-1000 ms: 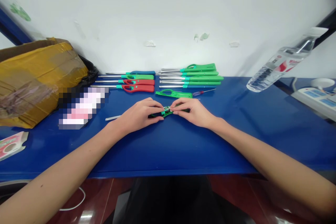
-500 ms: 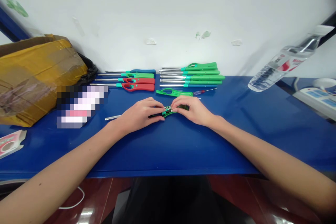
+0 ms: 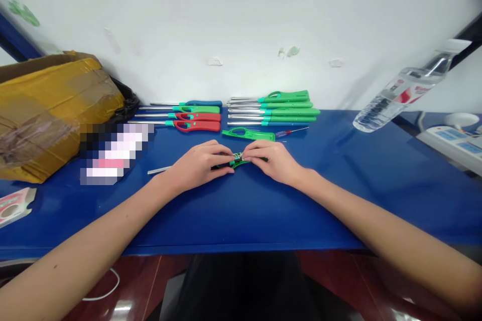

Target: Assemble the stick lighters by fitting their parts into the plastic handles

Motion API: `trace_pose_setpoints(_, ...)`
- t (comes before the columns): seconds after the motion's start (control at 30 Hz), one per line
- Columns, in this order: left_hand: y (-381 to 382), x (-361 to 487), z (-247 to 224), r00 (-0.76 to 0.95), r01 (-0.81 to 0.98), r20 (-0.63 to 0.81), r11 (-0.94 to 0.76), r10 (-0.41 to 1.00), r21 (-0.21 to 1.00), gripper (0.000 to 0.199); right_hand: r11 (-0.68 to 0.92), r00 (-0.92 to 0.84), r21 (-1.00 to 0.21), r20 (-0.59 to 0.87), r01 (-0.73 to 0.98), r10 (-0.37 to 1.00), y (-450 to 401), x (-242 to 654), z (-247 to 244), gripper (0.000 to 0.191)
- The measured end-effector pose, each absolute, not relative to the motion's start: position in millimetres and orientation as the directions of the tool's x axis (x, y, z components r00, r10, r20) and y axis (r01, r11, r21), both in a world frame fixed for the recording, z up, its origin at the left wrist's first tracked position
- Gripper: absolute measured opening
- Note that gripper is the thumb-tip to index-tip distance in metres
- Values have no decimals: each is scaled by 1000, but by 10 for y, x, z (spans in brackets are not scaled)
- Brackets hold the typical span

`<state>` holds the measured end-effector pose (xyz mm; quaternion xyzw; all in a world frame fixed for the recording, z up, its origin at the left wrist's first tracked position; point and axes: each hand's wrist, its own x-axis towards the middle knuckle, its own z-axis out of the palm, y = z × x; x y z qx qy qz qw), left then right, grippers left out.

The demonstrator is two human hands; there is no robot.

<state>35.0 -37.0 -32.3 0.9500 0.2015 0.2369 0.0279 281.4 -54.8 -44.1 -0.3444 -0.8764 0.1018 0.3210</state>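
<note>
Near the middle of the blue table, my left hand [image 3: 205,163] grips an opened green lighter [image 3: 236,161], whose metal tube sticks out to the left under the wrist. My right hand [image 3: 273,159] pinches at small parts inside the same lighter, its fingertips close to the left ones. The fingers hide much of the lighter's inside. Just beyond the hands lies a loose green shell half [image 3: 248,134], with a small screwdriver [image 3: 283,133] beside its right end.
Lighters with red handles [image 3: 198,126] lie at the back left, a stack of green lighters [image 3: 289,105] at the back right. A taped cardboard box [image 3: 56,115] stands left; a water bottle [image 3: 401,93] and a white device [image 3: 455,143] are at the right.
My right hand's fingers have shifted slightly over the lighter and cover its right part differently. My left hand keeps its grip. The whole view has moved a little.
</note>
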Motion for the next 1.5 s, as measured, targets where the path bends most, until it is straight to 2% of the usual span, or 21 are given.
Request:
trace_pose_setpoints(0.2,-374,348,-325,789,379,465,-914,400,143,23,742,-560,-348,494,573,665,-566,2800,-442,23)
trace_pose_setpoints(0.47,-373,356,-318,804,366,460,-923,376,115,20,766,-600,-212,510,607,616,-591,2806,-448,27)
trace_pose_setpoints(0.8,-388,356,-320,818,394,425,-916,386,74,22,833,-699,-102,493,544,517,-634,2831,-384,26)
trace_pose_setpoints(0.87,-391,357,-318,822,394,420,-917,384,68,22,825,-690,-117,492,552,531,-643,2824,-385,25)
trace_pose_setpoints(0.97,-400,354,-307,820,397,418,-915,391,76,21,797,-644,-203,492,569,586,-651,2819,-389,22)
trace_pose_setpoints(1.1,-409,347,-299,795,412,427,-900,430,139,22,760,-603,-285,474,585,642,-645,2838,-378,27)
trace_pose_setpoints(1.3,-415,351,-312,789,414,429,-896,440,158,21,802,-652,-219,484,555,583,-630,2857,-379,24)
trace_pose_setpoints(1.5,-418,368,-306,805,413,426,-906,412,97,21,813,-645,-216,514,541,566,-635,2834,-361,21)
